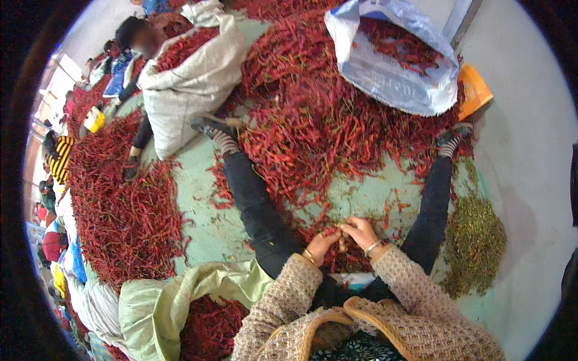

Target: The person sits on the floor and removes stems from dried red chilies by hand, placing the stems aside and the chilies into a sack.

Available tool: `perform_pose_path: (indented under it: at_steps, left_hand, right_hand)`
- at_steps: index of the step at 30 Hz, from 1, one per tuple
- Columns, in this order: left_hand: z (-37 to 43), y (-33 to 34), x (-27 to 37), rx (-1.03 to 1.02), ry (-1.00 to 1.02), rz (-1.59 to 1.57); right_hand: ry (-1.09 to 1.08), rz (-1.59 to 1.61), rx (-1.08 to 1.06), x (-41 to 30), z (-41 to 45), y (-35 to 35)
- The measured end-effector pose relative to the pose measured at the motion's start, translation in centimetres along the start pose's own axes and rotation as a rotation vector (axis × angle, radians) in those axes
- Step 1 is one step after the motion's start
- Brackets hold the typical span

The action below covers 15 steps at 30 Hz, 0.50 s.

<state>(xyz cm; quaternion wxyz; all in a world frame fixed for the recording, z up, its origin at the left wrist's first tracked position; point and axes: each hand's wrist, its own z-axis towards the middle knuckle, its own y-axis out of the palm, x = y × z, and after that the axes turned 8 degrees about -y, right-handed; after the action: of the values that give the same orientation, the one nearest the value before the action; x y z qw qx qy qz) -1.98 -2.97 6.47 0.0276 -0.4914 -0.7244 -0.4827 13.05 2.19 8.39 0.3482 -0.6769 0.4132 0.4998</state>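
Note:
My left hand (321, 247), with a ring and a yellow bangle, is closed around dried red chillies (332, 232). My right hand (361, 233), wearing a silver bangle, meets it fingertip to fingertip. Its fingers are pinched together near a greenish chilli stem; whether they grip it is too small to tell. Both hands are low between my outstretched legs, above loose chillies (347, 261) in my lap area. Beyond them a large heap of red chillies (298, 131) spreads between my feet over the pale green floor sheet (356, 192).
An open white woven sack (393, 85) lies on the heap, near an orange container (474, 92). To the right is a pile of greenish stems (474, 243). A full white sack (189, 90), another chilli heap (126, 212) and a pale green sack (149, 311) are left. Several people sit further left.

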Motion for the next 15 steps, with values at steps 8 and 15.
perform_pose_path:
  at_steps: [8,15]
  left_hand:
    - [-1.0,1.6,1.0,0.072,-0.047,0.125]
    - [3.2,-4.5,-4.1,0.245,0.334,0.173]
  right_hand:
    - [-0.015,0.076,-0.038,1.3,0.6,-1.4]
    - [-0.625,-0.280,-0.363,-8.6,-3.8,2.3]
